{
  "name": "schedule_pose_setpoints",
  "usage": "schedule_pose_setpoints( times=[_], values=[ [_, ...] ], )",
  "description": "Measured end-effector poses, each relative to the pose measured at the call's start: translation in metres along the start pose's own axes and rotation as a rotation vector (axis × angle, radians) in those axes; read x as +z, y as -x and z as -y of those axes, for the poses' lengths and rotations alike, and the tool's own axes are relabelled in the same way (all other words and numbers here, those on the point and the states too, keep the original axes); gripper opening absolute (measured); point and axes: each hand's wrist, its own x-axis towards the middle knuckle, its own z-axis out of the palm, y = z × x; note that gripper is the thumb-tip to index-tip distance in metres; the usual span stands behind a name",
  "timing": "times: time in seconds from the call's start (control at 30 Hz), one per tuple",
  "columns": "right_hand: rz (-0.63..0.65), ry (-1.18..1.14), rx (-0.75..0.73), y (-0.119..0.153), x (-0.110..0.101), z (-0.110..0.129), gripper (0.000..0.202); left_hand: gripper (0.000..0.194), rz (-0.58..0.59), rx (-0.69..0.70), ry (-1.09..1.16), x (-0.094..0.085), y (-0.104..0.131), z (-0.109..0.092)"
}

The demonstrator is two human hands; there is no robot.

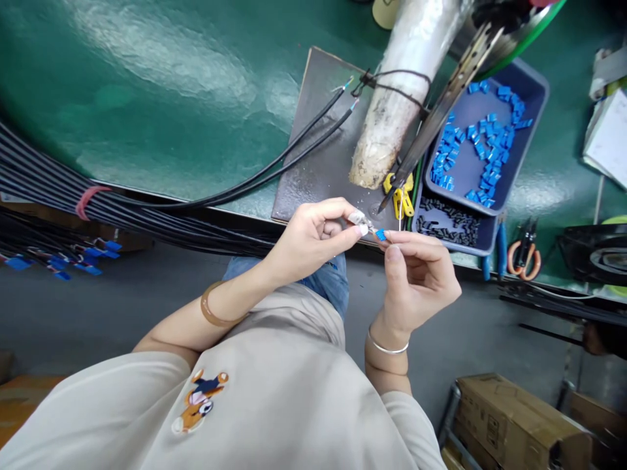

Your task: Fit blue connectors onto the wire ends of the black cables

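My left hand (318,235) is closed in a pinch at the front edge of the bench, its index fingertip wrapped in something greyish. Thin wire ends (372,230) show just past its thumb and finger; the cable behind them is hidden by the hand. Against those wires sits a small blue connector (381,234), pinched by the thumb and fingers of my right hand (418,271). Whether the wires are inside the connector is too small to tell. Just beyond my hands are yellow-handled snips (402,199) and a soldering iron (416,153) pointing down.
A grey bin (526,140) holds many blue connectors, above another bin (482,241) of small black parts. Orange-handled scissors (529,261) lie right. Black cables (161,203) run along the left edge, two ends resting on a dark board (313,156). A wrapped tube (399,85) overhangs it.
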Motion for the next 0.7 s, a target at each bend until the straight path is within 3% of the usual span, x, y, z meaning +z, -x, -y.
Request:
schedule_pose_setpoints(
  times=[0.13, 0.23, 0.33, 0.43, 0.6, 0.7],
  values=[
    [-0.056, 0.118, -0.118, -0.003, -0.003, -0.004, 0.015, 0.012, -0.009, 0.059, 0.004, 0.003, 0.0, 0.001],
    [-0.104, 0.28, -0.315, -0.004, -0.005, -0.007, 0.023, 0.013, 0.013, 0.006, 0.034, 0.006, -0.001, -0.001],
    [-0.062, 0.339, -0.44, -0.002, -0.005, -0.008, 0.02, 0.014, 0.026, -0.023, 0.052, 0.007, -0.002, -0.003],
    [0.013, 0.284, -0.448, 0.001, -0.003, -0.009, 0.015, 0.015, 0.032, -0.03, 0.054, 0.007, -0.003, -0.005],
    [-0.024, 0.182, -0.293, 0.0, -0.001, -0.017, 0.014, 0.01, 0.022, -0.064, 0.046, 0.005, -0.004, -0.006],
    [0.012, 0.218, -0.292, -0.003, -0.003, -0.02, 0.013, 0.009, 0.035, -0.078, 0.026, 0.004, -0.006, -0.007]
  ],
)
